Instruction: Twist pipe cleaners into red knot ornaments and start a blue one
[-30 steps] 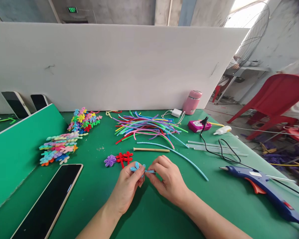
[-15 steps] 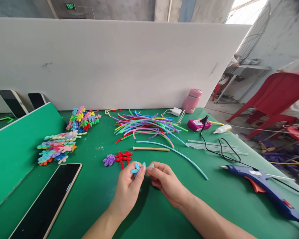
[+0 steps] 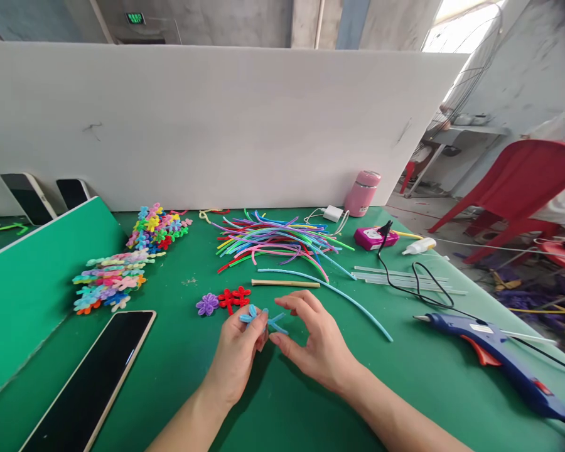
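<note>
Between the thumb and fingers of my left hand (image 3: 239, 355) is a light blue pipe-cleaner flower (image 3: 277, 322), its petals at the left and two loose ends spread out to the right. My right hand (image 3: 315, 342) is beside those ends, thumb and fingers apart around them; I cannot tell whether a fingertip touches. Just beyond my left hand lie a purple flower (image 3: 208, 304) and red pipe-cleaner flowers (image 3: 234, 297). A thin tan stick (image 3: 285, 284) and a long light blue pipe cleaner (image 3: 348, 297) rest past my fingers.
A heap of coloured pipe cleaners (image 3: 277, 238) lies at the back. Finished-looking flowers (image 3: 110, 279) are piled left, near a large phone (image 3: 91, 376). At right are a blue glue gun (image 3: 489, 351), clear glue sticks (image 3: 400, 276), a black cord and a pink bottle (image 3: 362, 193).
My right hand has let go of the blue piece and opened its fingers. The flower has turned in my left hand, and its two loose ends now show.
</note>
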`<state>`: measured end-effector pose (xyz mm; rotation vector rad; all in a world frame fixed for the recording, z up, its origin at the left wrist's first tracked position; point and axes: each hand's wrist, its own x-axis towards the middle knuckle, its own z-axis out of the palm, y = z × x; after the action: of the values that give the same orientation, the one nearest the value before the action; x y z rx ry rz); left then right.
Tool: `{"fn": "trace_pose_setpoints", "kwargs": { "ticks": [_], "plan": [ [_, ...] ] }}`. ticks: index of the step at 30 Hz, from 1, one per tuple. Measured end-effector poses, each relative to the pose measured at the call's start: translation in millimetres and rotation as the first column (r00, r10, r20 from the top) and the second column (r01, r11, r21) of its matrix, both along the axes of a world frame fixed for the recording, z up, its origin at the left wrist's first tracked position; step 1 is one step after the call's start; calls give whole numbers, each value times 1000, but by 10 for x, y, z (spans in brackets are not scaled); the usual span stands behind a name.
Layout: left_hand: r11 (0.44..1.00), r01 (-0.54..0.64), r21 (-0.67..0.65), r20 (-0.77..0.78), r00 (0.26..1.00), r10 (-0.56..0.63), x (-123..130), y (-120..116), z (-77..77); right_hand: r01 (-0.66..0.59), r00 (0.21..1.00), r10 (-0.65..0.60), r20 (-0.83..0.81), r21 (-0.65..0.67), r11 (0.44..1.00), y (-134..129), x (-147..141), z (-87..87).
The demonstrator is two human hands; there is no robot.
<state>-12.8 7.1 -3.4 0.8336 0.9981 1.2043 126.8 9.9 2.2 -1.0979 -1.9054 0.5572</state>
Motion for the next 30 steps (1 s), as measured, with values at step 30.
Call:
{"fn": "trace_pose_setpoints", "kwargs": {
  "ticks": [30],
  "plan": [
    [986,162,-29,37,986,-161,1,-16,113,-136,981,93,-167,-265,955,7,-18,33]
  ]
}}
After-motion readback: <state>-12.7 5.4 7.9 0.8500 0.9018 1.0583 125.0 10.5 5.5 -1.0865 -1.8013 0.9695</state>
